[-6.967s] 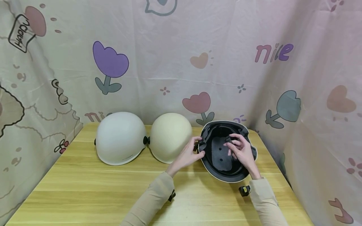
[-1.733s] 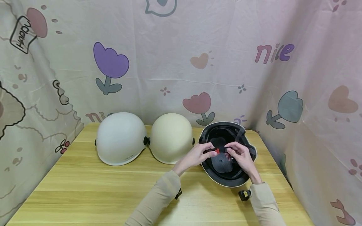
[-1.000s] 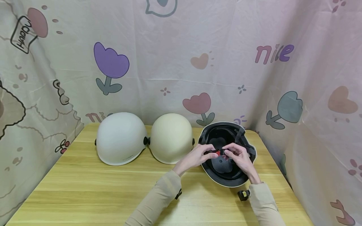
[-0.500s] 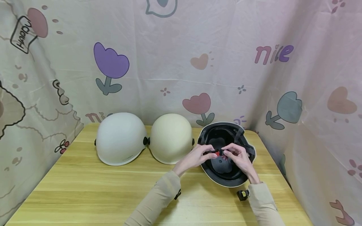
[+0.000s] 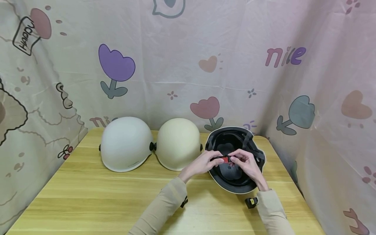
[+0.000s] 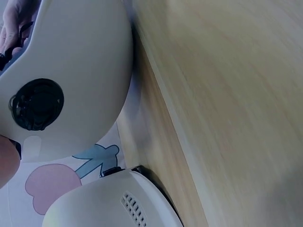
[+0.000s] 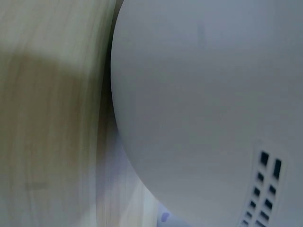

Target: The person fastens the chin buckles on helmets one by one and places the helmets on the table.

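An upturned helmet (image 5: 232,188) with a pale shell and black lining lies at the right of the table, its opening facing me. Over that opening, my left hand (image 5: 201,164) pinches the red part of a chin-strap buckle (image 5: 226,159) between thumb and fingers. My right hand (image 5: 248,165) pinches the black strap end at the buckle's right side. The two buckle parts meet; whether they are latched I cannot tell. In the left wrist view the shell (image 6: 90,56) carries a round black knob (image 6: 38,104). The right wrist view shows mostly the shell (image 7: 199,94) with vent slots.
A white helmet (image 5: 126,143) and a cream helmet (image 5: 177,143) sit dome-up side by side on the wooden table (image 5: 97,199), left of the upturned one. A printed curtain (image 5: 164,58) hangs close behind and at both sides.
Since the earliest frame, my left hand has moved from the helmet's left rim to its middle, bringing the red buckle part. The right hand has edged left, and the gap between the parts has closed.
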Motion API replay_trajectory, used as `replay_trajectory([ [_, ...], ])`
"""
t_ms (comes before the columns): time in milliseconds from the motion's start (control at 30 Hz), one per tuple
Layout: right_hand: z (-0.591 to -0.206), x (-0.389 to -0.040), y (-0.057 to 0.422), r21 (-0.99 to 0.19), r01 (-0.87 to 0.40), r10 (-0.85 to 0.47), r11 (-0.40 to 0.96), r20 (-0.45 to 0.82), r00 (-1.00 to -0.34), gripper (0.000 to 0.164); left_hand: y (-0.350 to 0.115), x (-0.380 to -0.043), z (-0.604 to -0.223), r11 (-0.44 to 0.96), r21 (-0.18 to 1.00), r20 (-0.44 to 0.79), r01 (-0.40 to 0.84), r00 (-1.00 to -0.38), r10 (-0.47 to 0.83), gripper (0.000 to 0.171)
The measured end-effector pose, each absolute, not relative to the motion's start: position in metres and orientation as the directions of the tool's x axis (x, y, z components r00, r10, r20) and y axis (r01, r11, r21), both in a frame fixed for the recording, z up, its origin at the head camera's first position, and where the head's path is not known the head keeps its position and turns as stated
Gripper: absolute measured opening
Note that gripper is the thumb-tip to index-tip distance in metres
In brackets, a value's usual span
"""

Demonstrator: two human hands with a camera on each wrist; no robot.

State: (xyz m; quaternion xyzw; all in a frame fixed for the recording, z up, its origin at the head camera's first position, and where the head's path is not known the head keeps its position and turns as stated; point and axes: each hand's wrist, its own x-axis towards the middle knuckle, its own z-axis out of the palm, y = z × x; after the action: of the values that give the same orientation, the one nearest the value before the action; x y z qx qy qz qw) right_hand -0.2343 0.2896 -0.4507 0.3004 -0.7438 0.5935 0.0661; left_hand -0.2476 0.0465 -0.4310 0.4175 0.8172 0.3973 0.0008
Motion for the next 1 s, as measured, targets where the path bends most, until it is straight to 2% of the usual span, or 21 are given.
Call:
replay_trajectory([
  [167,-0.451,-0.233,0.289,-0.862,-0.493,-0.344,0.119,0.43,-0.835,0.012,0.047,-0.246,-0.43,0.379,0.615,0.329,0.691,-0.662,0.673,0.021],
  [300,-0.451,-0.232,0.289,-0.869,-0.48,-0.338,0.121,0.418,-0.843,0.013,0.048,-0.242,-0.431,0.42,0.614,0.33,0.668,-0.701,0.632,0.027],
  [433,-0.452,-0.23,0.289,-0.876,-0.47,-0.336,0.104,0.414,-0.846,0.014,0.05,-0.239,-0.436,0.423,0.604,0.391,0.675,-0.714,0.581,0.03],
  [767,-0.455,-0.229,0.288,-0.888,-0.453,-0.32,0.085,0.406,-0.856,0.016,0.051,-0.241,-0.448,0.371,0.527,0.556,0.765,-0.64,0.529,0.03],
  [1000,-0.453,-0.23,0.287,-0.884,-0.436,-0.267,0.171,0.384,-0.884,0.018,0.05,-0.244,-0.455,0.395,0.371,0.714,0.84,-0.53,0.457,0.028],
])
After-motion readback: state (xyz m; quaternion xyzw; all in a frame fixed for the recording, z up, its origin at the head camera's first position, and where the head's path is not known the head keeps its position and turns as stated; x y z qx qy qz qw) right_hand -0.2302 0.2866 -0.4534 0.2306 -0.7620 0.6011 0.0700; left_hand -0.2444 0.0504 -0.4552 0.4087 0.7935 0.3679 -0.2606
